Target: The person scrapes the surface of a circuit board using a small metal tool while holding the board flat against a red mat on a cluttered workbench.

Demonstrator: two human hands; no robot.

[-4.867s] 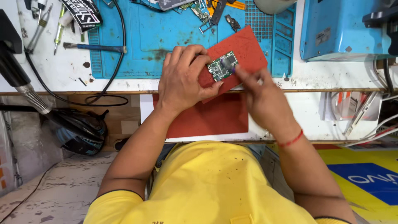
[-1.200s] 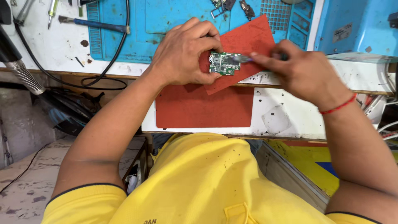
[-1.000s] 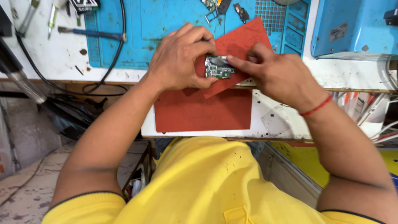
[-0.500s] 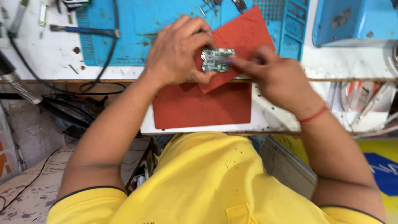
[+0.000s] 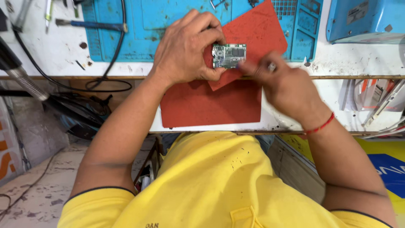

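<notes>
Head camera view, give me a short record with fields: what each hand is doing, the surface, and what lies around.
left hand: grips a small green circuit board by its left edge
right hand: blurred, fingertips at the board's right edge; any tool unclear
under board: red mat on a blue work mat
lower shelf: second red mat
nearby: black cable, blue box

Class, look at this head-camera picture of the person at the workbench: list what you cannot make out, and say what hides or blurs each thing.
1. Right hand: motion-blurred, so whatever its fingertips pinch cannot be told.
2. Circuit board: its left edge is covered by the left hand; its parts are too small to name.
3. Blue box: cut off by the top and right edges.
4. Tools on the blue mat: cut by the top edge.
</notes>
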